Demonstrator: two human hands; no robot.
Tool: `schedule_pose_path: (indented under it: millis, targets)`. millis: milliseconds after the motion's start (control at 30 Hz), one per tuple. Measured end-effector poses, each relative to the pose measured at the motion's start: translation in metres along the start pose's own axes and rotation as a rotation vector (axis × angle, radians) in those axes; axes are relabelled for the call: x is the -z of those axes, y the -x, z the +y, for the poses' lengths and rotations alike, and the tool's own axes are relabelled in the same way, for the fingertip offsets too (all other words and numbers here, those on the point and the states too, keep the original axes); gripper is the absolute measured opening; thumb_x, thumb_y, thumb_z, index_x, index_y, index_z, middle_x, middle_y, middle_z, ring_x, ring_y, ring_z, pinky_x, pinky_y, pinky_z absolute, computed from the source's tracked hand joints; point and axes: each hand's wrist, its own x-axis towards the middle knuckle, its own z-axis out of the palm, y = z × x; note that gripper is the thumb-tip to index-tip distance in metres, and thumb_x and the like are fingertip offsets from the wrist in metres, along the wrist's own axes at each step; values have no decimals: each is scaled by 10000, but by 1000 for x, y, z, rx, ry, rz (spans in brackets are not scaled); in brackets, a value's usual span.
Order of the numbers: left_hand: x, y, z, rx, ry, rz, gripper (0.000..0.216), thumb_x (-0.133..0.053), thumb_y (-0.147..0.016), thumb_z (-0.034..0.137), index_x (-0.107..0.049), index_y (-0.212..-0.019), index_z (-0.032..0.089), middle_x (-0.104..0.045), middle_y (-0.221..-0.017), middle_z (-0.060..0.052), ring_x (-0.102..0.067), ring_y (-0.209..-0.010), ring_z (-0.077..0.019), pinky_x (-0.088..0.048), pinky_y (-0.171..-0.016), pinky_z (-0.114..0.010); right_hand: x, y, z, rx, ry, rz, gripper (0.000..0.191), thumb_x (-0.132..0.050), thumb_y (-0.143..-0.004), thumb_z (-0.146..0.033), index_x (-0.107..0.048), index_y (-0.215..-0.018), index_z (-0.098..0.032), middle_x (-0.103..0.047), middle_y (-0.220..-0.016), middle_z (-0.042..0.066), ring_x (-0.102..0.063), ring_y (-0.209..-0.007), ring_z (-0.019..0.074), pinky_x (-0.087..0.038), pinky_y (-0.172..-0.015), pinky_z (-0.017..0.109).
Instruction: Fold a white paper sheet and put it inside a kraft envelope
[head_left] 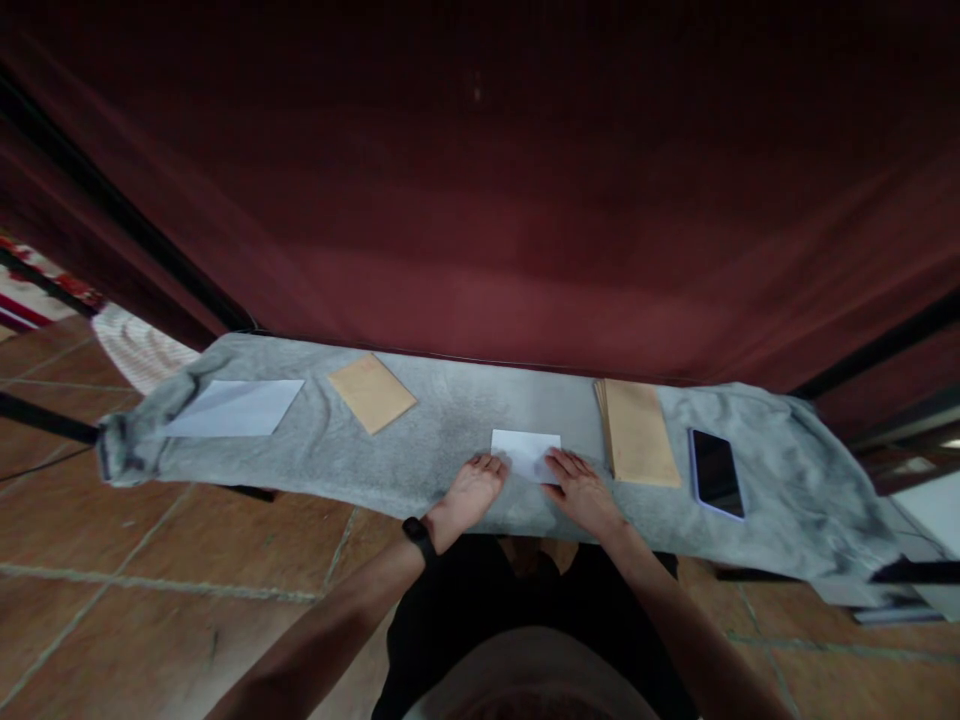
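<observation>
White paper point(526, 450) lies folded on the grey-covered bench point(442, 425), at the middle of its near edge. The left hand point(471, 492) and right hand point(581, 492) flank it, fingers stretched flat and touching its lower corners, gripping nothing. A stack of brown envelopes point(637, 432) lies just right, with a phone point(716, 472) beyond it.

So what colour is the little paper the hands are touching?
White. The paper shows best in the head view.
</observation>
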Motion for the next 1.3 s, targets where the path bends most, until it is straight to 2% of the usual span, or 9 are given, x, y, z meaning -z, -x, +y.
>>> schedule_pose_path:
  millis: [133,267,333,467,633,733,833,967,1300]
  targets:
    - [14,-11,-13,61,131,98,219,-437,-972,151,-651,-1004,187,-704,-988,-77,-646,-961,-221,-476,-912,-362,10,-7,4,-49,-218,86,305,-478,-963,-239,-705,-1167,-241,-718,-1221,72,-654,-1136,241,-468,-1048,419]
    - [22,-30,-28,365,889,336,160,-571,-931,334,-629,-879,194,-639,-771,4,-607,-741,-154,-462,-698,-258,22,-26,10,-265,-443,209,309,-459,-978,-393,-708,-1020,-215,-745,-858,41,-696,-790,207,-528,-717,299]
    - [17,-38,-31,502,1177,402,206,-623,-881,394,-623,-877,188,-580,-686,36,-563,-642,-127,-427,-611,-230,24,-40,12,-341,-442,222,331,-452,-968,-431,-693,-950,-204,-696,-733,15,-651,-677,185,-476,-616,262]
    - [-8,-39,-28,595,1262,386,340,-682,-816,373,-633,-1088,176,-594,-691,40,-569,-591,-118,-429,-565,-222,11,-60,13,-455,-331,217,275,-461,-945,-364,-661,-844,-205,-661,-685,9,-612,-643,173,-432,-592,244]
    - [-35,-34,-24,636,1121,371,538,-630,-778,119,-578,-1306,206,-610,-748,40,-596,-669,-126,-508,-697,-263,-10,-62,9,-500,-259,203,265,-458,-941,-245,-670,-1091,-191,-725,-966,109,-672,-844,236,-500,-750,320]
    - [-38,-33,-20,545,755,340,556,-505,-839,65,-530,-1381,189,-672,-1051,-56,-656,-919,-171,-539,-869,-333,-20,-59,-2,-439,-166,215,414,-413,-967,-224,-564,-1345,-151,-636,-1287,184,-610,-1153,285,-484,-966,414]
    - [-38,-33,-10,436,402,316,503,-435,-900,71,-540,-1380,178,-589,-1343,-134,-595,-1197,-227,-489,-1027,-407,-32,-54,-22,-253,-86,162,479,-371,-1007,-252,-470,-1459,-125,-513,-1475,175,-484,-1352,273,-408,-1107,452]
    - [-45,-30,8,290,144,191,490,-400,-963,136,-476,-1447,137,-469,-1520,-150,-454,-1394,-267,-391,-1137,-458,-44,-42,-42,-76,-36,94,491,-328,-1039,-269,-433,-1502,-144,-430,-1555,142,-389,-1444,263,-307,-1184,500]
    - [-50,-6,0,256,0,144,566,-341,-1030,379,-365,-1523,101,-389,-1578,-144,-321,-1485,-255,-273,-1209,-474,-41,-19,-27,-131,74,136,562,-401,-1033,-318,-344,-1530,-61,-376,-1565,210,-353,-1466,300,-314,-1175,527]
